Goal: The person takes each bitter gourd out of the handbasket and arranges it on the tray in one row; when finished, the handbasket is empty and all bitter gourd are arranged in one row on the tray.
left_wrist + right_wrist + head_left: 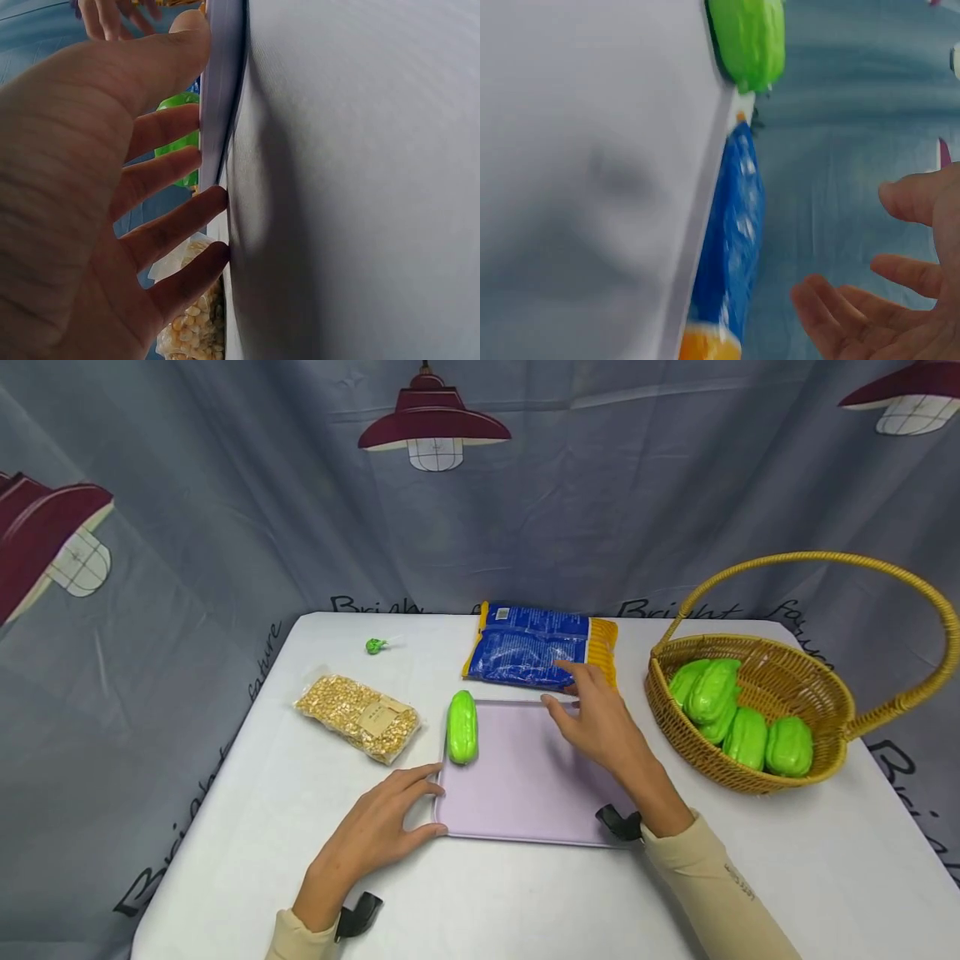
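A pale purple tray (525,785) lies on the white table. One glossy, bright green, ribbed melon-like vegetable (462,727) rests along its left side. My left hand (378,822) is at the tray's near left corner, fingers spread and fingertips right at the rim. In the left wrist view the thumb and fingers (169,172) extend along the tray's side wall. Over the far right part of the tray is my right hand (600,722), holding nothing, its fingers loosely spread. The right wrist view shows that hand (885,300) raised above the tray surface.
Behind the tray lies a blue and yellow bag (532,647). A clear bag of corn kernels (358,714) is to the left, with a small green wrapped item (375,646) beyond it. At right, a wicker basket (832,710) with a tall handle contains several similar green vegetables (746,739).
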{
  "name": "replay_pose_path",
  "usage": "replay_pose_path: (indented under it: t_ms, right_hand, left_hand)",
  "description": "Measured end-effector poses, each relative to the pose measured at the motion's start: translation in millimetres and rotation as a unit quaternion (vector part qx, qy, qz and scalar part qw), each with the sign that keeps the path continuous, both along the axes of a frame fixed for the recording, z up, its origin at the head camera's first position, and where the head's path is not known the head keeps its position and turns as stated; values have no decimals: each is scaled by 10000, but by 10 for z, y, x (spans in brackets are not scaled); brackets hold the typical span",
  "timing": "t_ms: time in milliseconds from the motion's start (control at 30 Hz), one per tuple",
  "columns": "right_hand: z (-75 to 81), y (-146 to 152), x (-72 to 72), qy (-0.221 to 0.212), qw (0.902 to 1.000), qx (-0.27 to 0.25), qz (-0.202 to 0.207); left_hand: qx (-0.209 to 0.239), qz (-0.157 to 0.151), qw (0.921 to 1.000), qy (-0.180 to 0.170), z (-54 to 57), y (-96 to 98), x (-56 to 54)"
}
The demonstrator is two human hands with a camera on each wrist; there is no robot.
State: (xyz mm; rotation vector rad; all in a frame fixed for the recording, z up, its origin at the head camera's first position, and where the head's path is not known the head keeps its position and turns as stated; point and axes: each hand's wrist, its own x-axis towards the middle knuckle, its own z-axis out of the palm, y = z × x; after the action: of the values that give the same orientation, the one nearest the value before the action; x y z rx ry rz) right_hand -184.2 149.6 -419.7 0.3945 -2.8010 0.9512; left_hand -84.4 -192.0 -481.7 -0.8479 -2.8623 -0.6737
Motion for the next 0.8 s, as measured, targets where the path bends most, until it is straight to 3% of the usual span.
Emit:
replay_pose_path:
  t_ms: [167, 400, 633, 800]
  right_hand:
    - [90, 327, 0, 382, 9992, -45, -138]
    - [268, 740, 56, 436, 9967, 155, -674]
    - [289, 1205, 79, 563, 9933, 292, -969]
    - [274, 1502, 111, 555, 9891, 518, -1260]
  left_hand:
    - [44, -7, 10000, 29, -7, 1, 2]
    - [113, -27, 9999, 120, -19, -6, -3]
    - [185, -118, 9989, 409, -44, -23, -15]
    - [180, -68, 9996, 182, -49, -17, -13]
